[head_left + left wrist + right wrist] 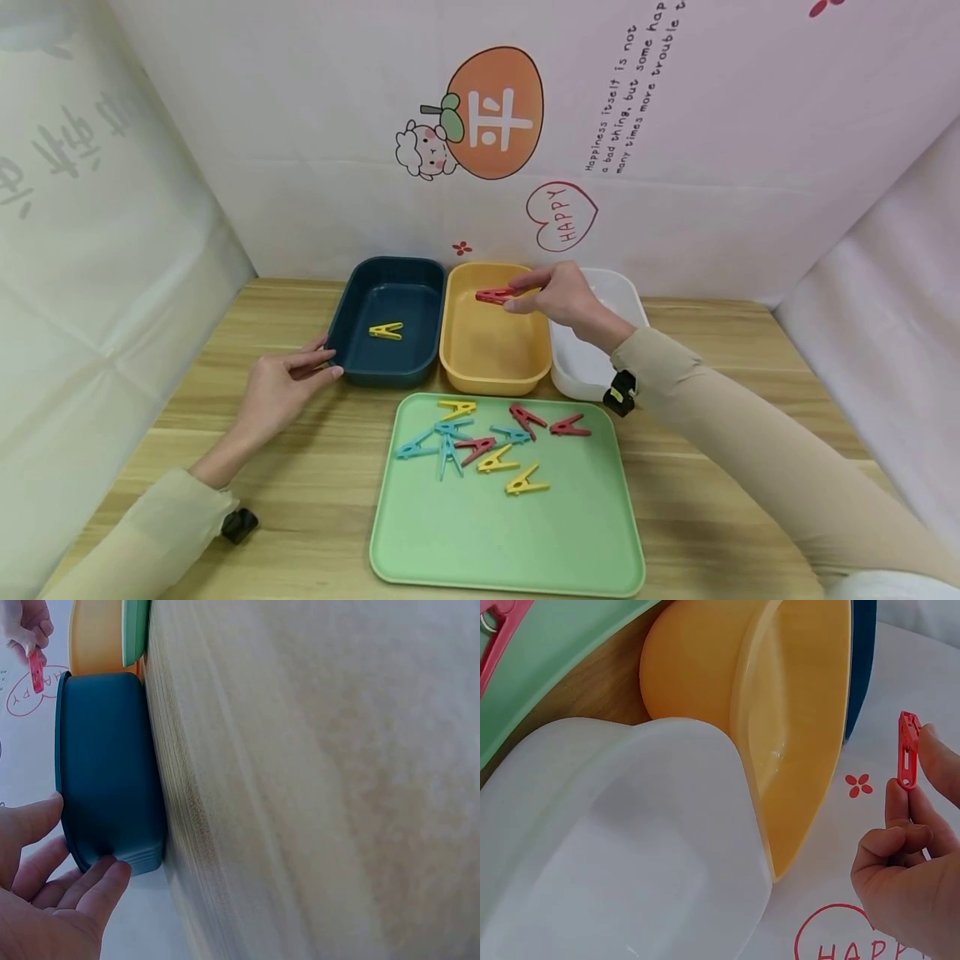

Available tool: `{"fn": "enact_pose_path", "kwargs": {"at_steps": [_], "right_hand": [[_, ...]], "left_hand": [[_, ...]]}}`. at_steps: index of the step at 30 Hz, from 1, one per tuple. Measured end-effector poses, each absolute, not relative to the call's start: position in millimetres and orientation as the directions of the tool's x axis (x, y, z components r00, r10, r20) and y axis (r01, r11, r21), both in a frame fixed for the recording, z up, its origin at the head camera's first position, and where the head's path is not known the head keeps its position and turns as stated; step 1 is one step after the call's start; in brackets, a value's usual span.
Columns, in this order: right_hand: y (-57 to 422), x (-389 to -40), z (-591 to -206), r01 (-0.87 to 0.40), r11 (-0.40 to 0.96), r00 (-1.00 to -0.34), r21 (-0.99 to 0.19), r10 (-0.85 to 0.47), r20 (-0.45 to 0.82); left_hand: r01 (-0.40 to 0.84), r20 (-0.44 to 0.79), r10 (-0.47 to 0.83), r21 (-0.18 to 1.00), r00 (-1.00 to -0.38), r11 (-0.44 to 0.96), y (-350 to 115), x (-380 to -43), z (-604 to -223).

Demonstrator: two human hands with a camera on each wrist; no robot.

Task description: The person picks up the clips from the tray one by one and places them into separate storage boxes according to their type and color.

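Observation:
My right hand pinches a red clothespin between thumb and fingertips, above the back of the yellow bin. In the right wrist view the same clothespin stands upright between the fingers. My left hand holds the dark blue bin at its front left corner. Seen from the left wrist, the thumb is at the rim and the fingers lie against the outer wall. One yellow clothespin lies inside the blue bin.
A white bin stands right of the yellow one, all three side by side against a printed white cloth. In front, a green tray carries several red, yellow and light blue clothespins near its back edge. Beneath is a wooden table.

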State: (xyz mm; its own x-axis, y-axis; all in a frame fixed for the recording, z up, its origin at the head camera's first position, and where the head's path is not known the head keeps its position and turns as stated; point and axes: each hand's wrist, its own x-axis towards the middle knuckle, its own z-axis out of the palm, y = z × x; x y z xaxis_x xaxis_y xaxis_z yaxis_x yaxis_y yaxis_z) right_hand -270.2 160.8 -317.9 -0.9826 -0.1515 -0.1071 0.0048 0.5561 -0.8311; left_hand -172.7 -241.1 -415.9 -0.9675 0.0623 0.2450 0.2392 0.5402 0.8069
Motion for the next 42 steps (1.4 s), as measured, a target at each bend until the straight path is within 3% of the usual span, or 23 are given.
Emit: {"fn": "enact_pose_path", "kwargs": {"at_steps": [26, 42], "right_hand": [[140.1, -286.2, -344.3, 0.051, 0.54, -0.99, -0.84, -0.084, -0.114], [127.4, -288.2, -357.3, 0.033, 0.628, -0.995, -0.777, -0.053, -0.085]], "left_hand": [[0.242, 0.247, 0.066, 0.803, -0.967, 0.545, -241.5, -172.4, -416.4], [0.243, 0.251, 0.06, 0.806, -0.966, 0.54, -241.0, -172.4, -416.0]]}}
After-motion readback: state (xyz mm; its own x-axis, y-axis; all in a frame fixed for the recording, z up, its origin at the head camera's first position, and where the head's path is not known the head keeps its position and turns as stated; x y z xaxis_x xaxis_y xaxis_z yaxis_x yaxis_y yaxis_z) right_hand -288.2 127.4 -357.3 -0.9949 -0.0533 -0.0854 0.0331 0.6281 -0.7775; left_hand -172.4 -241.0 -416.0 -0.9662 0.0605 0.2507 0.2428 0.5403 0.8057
